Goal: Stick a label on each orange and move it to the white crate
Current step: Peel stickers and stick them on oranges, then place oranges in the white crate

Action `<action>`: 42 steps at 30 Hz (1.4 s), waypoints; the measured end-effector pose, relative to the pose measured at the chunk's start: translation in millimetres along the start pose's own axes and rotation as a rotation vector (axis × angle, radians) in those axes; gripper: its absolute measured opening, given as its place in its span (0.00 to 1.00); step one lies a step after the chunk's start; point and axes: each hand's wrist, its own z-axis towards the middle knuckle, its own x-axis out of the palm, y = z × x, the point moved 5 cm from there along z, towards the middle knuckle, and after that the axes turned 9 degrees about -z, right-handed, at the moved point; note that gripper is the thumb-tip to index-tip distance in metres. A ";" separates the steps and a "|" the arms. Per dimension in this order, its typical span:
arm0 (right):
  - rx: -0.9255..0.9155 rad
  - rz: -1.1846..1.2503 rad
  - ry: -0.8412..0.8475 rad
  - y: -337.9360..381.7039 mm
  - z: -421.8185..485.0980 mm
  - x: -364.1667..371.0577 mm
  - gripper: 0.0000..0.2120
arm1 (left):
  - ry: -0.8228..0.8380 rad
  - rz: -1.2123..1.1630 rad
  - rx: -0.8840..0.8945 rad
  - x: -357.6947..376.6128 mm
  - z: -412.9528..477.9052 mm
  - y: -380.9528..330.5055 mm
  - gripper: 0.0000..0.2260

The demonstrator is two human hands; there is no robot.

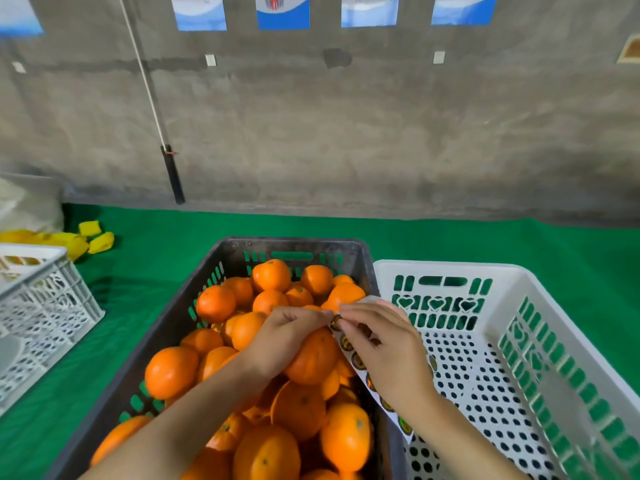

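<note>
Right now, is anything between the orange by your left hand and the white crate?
Yes: the right hand and the label strip, pinched with the left hand, hang over the dark crate's right side between that orange and the white crate. Nothing else visible blocks the way.

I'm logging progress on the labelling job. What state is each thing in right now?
dark crate: heaped with oranges.
white crate: no oranges visible inside.
label sheet: hangs between the crates, labels left on it.
held orange: under the left hand, no label visible.
left hand: grips the held orange.
right hand: pinches a label at the sheet's top.
</note>
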 end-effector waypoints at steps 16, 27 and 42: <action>0.232 0.160 0.150 3.9 10.3 -11.5 0.02 | -0.099 0.038 -0.129 -7.1 1.3 0.2 0.12; 0.373 0.446 0.598 20.8 -3.6 11.3 0.04 | -0.278 -0.211 -0.261 -10.9 4.3 11.0 0.06; 0.073 0.090 0.532 16.5 2.2 1.7 0.31 | -0.259 -0.288 -0.221 -11.4 5.6 11.6 0.07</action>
